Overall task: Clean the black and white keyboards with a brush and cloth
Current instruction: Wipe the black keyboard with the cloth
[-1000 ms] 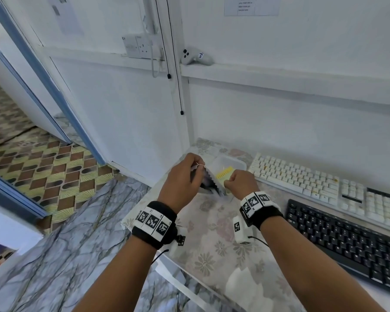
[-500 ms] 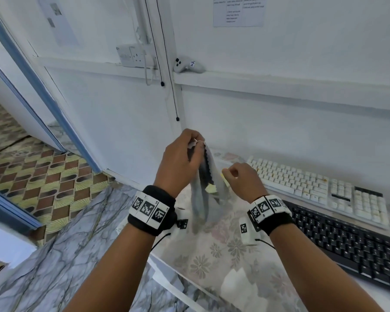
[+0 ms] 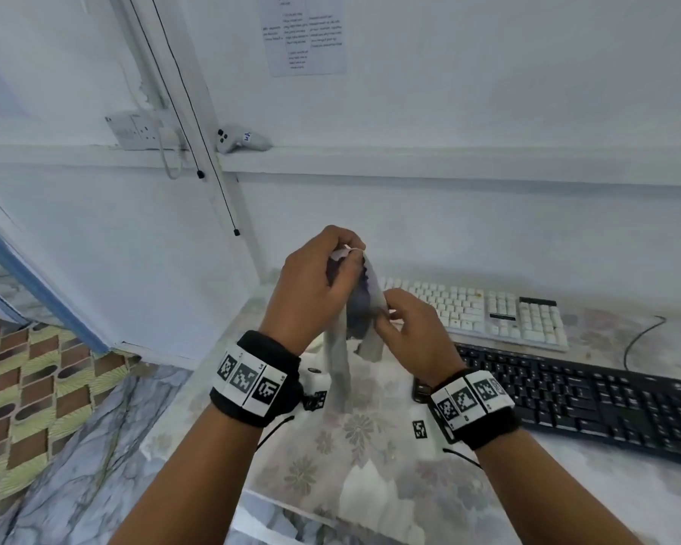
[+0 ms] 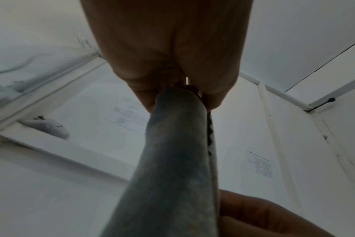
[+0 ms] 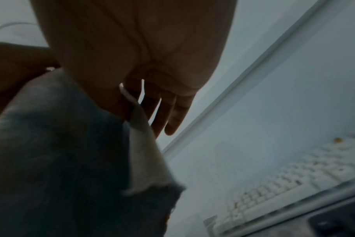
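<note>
A grey cloth (image 3: 341,350) with a zigzag edge hangs in the air above the table's left end. My left hand (image 3: 323,277) pinches its top corner; the left wrist view shows the cloth (image 4: 172,160) dropping from the fingertips. My right hand (image 3: 402,328) pinches the cloth's edge lower down, thumb against the cloth (image 5: 61,144), its other fingers loose. The white keyboard (image 3: 488,312) lies by the wall, with small crumbs on its keys in the right wrist view (image 5: 284,184). The black keyboard (image 3: 590,399) lies in front of it. No brush is in view.
A floral tablecloth (image 3: 354,458) covers the table, whose left edge drops to a marble floor (image 3: 75,485). A white controller (image 3: 240,139) sits on the wall ledge beside a socket (image 3: 134,129) with hanging cables. A black cable (image 3: 641,336) lies at the right.
Both hands lifted the cloth up from a clear box with a yellow thing at the table's back left. The cloth now hangs stretched between them, and the box is hidden.
</note>
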